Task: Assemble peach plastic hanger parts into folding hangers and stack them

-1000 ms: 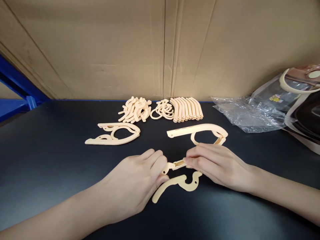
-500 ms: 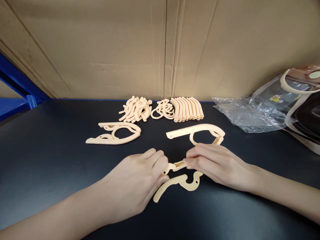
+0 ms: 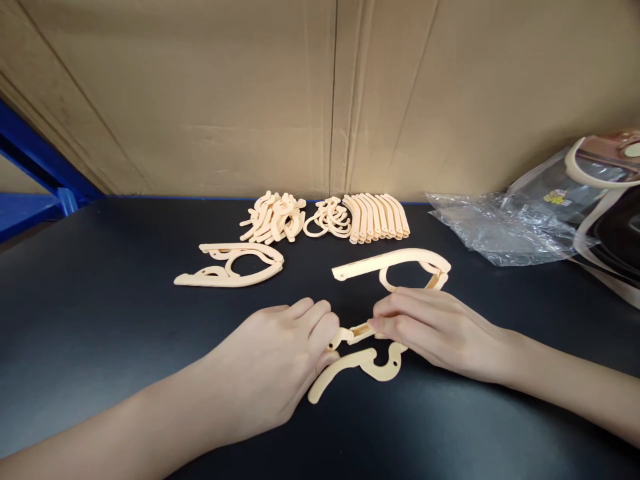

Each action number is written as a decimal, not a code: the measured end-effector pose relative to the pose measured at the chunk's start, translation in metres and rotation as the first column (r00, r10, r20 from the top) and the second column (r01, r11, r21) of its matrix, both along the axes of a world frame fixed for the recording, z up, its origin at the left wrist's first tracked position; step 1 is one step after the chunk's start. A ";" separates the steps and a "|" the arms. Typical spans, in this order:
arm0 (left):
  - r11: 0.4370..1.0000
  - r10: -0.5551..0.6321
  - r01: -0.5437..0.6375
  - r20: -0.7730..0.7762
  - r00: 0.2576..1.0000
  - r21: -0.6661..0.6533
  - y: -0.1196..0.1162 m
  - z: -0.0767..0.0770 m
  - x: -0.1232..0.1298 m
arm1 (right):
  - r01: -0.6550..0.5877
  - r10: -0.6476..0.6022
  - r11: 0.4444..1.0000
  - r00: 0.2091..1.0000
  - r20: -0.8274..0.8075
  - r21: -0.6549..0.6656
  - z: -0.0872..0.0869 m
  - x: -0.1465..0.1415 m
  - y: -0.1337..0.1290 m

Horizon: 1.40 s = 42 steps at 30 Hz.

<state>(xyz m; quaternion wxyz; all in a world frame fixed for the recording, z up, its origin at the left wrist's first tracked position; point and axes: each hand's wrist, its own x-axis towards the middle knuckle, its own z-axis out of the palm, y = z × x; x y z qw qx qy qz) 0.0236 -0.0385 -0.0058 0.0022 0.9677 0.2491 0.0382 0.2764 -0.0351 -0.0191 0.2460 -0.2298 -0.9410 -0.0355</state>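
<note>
My left hand is closed on a small cream plastic piece, most of it hidden by my fingers. My right hand pinches a hollow cream arm piece, whose end meets the left piece between my hands. Just below them on the black table lie a curved cream strip and a hook-shaped piece, touching each other. Behind my right hand rests a folded cream hanger; another folded hanger lies behind my left hand.
Along the back of the black table are a pile of small cream parts, a cluster of hooks and a row of curved arms. Clear plastic packaging and a bag stand at the right, before a cardboard wall.
The view has shifted very slightly. Both hands keep the same hold on the joined pieces, with hardly any movement.
</note>
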 end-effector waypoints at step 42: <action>0.998 0.034 -0.029 0.092 0.995 -0.055 0.006 -0.002 -0.004 | 0.020 -0.025 0.999 0.988 -0.155 -0.029 0.002 -0.008 -0.008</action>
